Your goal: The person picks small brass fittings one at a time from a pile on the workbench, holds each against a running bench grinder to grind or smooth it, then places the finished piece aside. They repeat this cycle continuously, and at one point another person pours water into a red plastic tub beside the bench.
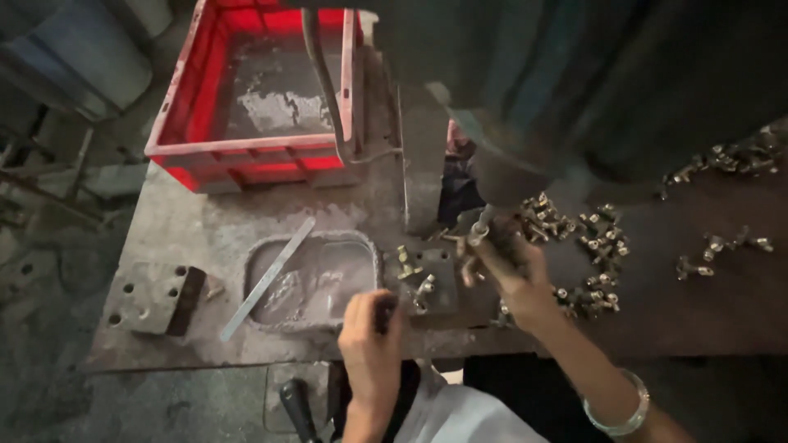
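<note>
My left hand [371,338] is closed around a dark knob or handle at the front edge of a small metal fixture block [427,279]. Two small brass fittings sit on that block. My right hand [510,271] pinches a small brass fitting [470,264] right under the tip of a drill spindle [484,215], beside the block. A silver bangle [620,410] is on my right wrist. A pile of similar brass fittings [593,246] lies just right of my right hand.
A shallow metal tray [316,280] with a flat metal strip [268,279] lies left of the block. A red plastic crate [254,90] stands at the back. A drilled steel block [156,297] rests at the table's left. More fittings [722,246] are scattered at right.
</note>
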